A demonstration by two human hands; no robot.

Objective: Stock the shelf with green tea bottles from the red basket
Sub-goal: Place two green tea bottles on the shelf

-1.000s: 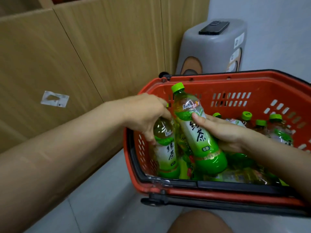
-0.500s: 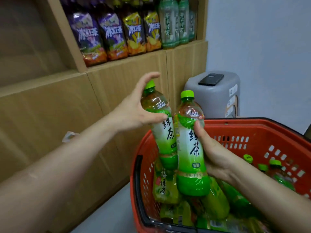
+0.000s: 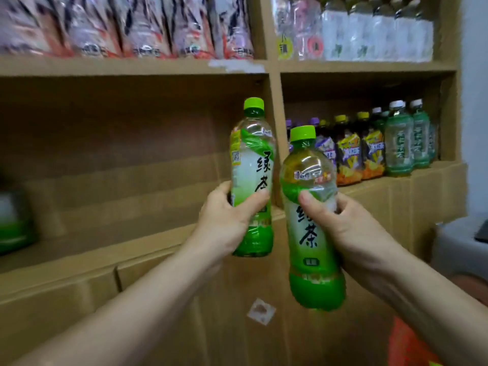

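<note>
With each hand gripping one green-capped clear plastic green tea bottle, left hand (image 3: 227, 223) and right hand (image 3: 351, 228), steer both upright toward the bare wooden shelf bay (image 3: 111, 165) at ten o'clock, bases first.

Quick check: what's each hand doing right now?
Left hand: closed around a green tea bottle.
Right hand: closed around another green tea bottle.

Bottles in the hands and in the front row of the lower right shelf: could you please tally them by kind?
Green tea bottles: 2, one in the left hand, one in the right hand
Purple-label bottles: 1 in view
Yellow-label bottles: 2
Pale green bottles: 2
Total: 7
</note>
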